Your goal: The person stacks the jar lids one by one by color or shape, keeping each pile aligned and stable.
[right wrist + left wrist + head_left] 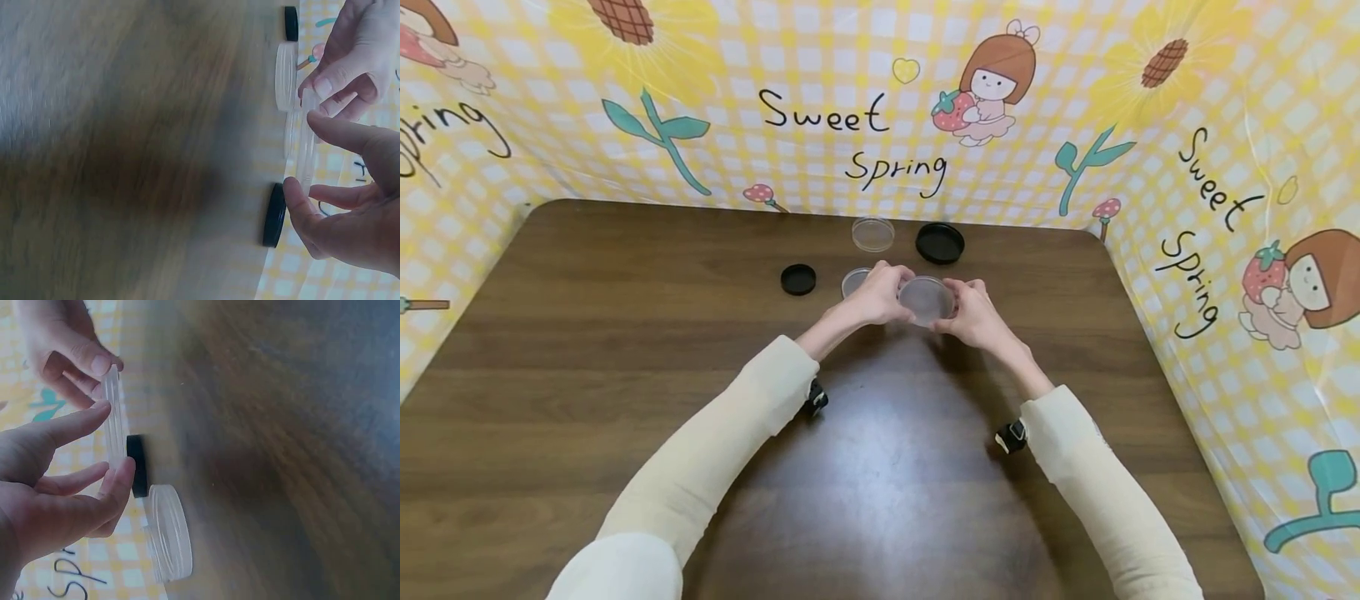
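As a clear dish (926, 301) is pinched by fingers of left hand (880, 295) and right hand (977, 317), another dish (853, 282) — black disc (798, 280) nearby — is part-blocked.

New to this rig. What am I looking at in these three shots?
There's no machine here, just a person's bare hands. The wide picture comes from a camera worn on the head, looking forward and down; the two closer ones come from cameras on the left and right wrists. The left hand and right hand together hold a clear round dish above a brown table. On the table lie a small black dish, a large black dish, a rear clear dish and a half-hidden clear dish beyond the left hand.
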Demonstrator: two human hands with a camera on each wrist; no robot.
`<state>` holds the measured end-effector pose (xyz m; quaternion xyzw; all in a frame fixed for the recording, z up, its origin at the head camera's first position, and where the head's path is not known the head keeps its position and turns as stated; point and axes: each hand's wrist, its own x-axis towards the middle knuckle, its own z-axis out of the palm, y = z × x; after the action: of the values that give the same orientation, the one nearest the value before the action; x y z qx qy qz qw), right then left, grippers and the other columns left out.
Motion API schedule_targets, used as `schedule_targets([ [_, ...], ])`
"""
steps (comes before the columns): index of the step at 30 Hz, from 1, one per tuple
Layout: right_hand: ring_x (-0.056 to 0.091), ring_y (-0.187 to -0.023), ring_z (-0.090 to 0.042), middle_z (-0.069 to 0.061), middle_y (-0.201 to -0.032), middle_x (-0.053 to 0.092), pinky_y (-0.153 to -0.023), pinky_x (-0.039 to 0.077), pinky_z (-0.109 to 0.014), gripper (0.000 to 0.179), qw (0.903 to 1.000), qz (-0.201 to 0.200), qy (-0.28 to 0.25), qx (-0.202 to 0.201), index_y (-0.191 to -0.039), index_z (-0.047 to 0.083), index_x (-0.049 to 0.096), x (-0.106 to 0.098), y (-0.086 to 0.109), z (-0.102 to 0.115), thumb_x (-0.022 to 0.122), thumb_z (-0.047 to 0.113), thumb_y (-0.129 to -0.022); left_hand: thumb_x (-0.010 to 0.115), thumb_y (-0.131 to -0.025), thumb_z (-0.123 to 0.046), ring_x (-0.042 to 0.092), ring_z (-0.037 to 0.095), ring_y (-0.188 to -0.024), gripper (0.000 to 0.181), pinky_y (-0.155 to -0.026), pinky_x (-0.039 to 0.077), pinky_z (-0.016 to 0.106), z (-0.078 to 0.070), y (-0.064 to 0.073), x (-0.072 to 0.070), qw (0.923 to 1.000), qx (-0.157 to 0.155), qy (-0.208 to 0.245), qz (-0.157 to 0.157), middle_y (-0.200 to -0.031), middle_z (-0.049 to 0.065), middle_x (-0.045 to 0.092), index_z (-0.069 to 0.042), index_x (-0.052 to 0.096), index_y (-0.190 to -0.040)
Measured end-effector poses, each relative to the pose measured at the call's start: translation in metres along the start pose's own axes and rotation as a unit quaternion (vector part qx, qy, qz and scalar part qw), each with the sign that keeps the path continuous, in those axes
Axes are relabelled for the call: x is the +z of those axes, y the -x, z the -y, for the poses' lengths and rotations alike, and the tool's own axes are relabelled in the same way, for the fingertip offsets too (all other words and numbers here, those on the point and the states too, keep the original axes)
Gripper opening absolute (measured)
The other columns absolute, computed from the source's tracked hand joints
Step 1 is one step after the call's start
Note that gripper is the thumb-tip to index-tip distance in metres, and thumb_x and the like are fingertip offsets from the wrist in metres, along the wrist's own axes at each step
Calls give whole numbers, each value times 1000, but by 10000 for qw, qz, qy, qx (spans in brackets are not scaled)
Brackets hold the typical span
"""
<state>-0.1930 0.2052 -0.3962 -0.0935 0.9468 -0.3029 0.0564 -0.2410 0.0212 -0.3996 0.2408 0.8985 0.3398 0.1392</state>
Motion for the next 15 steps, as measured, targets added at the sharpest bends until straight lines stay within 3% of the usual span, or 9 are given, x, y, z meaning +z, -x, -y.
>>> schedule_targets([
  [4, 37, -115, -33, -27, -104, 58, -92, 41, -43, 76, 9998, 54, -215, -13, -137, -13, 41, 4, 2, 9, 81, 12, -77, 84, -73, -10, 43, 24, -110, 66, -91, 40, 34, 5, 11, -5, 9997, -42, 211, -73, -114, 16, 57, 3, 53, -130],
  [8, 44, -114, -34, -29, -118, 47, -88, 47, -40, 76, 9986, 191, -488, -3, -139, -13, 38, 8, 6, 17, 79, 10, -79, 83, -73, -9, 45, 25, -110, 66, -91, 42, 33, 10, 24, -9, 9993, -24, 348, -156, -114, 16, 55, 4, 53, -130],
  [15, 59, -104, -33, -27, -128, 35, -85, 52, -35, 71, 9953, 424, -865, -80, -141, -11, 37, 17, 10, 34, 73, 0, -81, 83, -72, -4, 52, 27, -104, 67, -85, 49, 29, 21, 49, -15, 9975, 18, 609, -356, -115, 20, 49, 6, 52, -131],
])
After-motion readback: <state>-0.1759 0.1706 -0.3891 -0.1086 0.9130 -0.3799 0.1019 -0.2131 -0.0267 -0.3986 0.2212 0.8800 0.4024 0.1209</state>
